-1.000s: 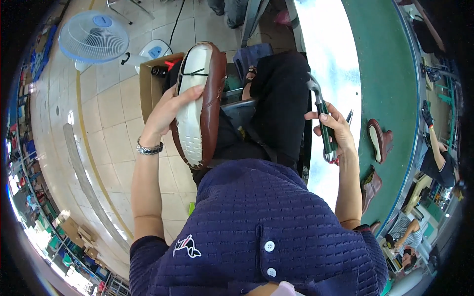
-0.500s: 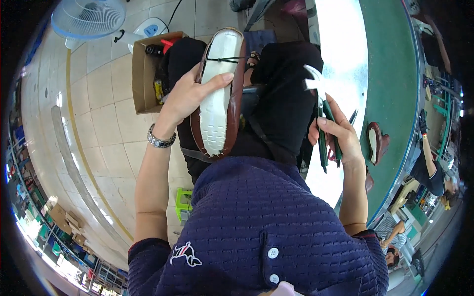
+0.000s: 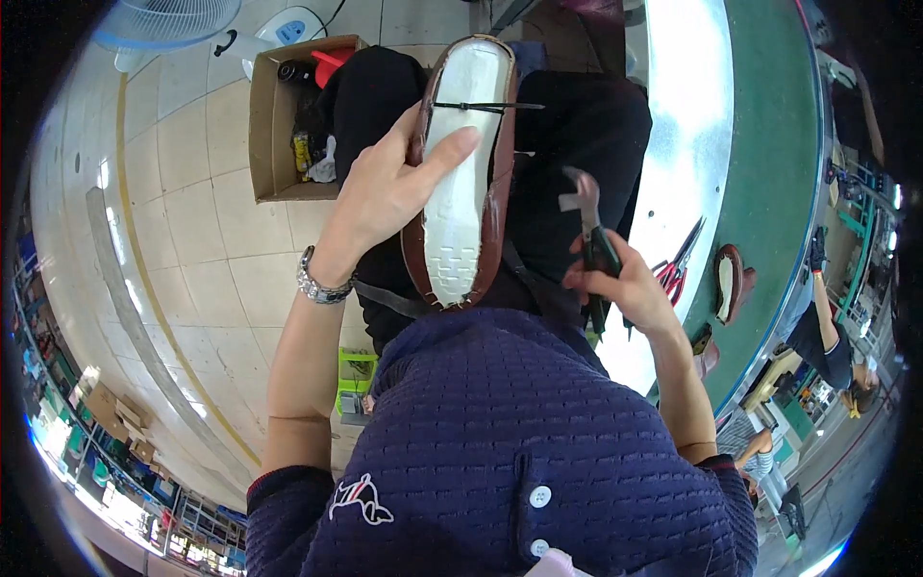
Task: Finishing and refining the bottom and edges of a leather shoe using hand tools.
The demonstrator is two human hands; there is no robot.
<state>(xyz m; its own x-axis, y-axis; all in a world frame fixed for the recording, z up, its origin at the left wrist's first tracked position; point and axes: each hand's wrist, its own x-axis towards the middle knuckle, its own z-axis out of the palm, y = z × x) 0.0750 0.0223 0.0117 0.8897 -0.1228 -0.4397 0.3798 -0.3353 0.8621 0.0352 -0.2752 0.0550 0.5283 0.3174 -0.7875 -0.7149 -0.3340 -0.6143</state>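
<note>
At our right runs a long green desk (image 3: pixel 769 115), and at our left stands a cardboard box (image 3: pixel 264 144). Our left hand (image 3: pixel 385 197) grasps a brown shoe (image 3: pixel 457 212), bottom up over our lap (image 3: pixel 577 135); a second shoe (image 3: pixel 733 284) lies on the desk. Our right hand (image 3: pixel 630 288) is clasped around dark-handled pliers (image 3: pixel 603 252), apart from the held shoe. Near them lie red-handled scissors (image 3: pixel 674 283). A thin black tie (image 3: pixel 469 107) crosses the shoe's bottom.

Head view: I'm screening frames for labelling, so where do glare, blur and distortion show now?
In the head view, glare whitens the shiny bench strip; in that same head view, the green-handled tool in the right hand looks slightly smeared, while the shoe is fairly crisp; the head view's fisheye bows the yellow floor line, and its corners go black.
</note>
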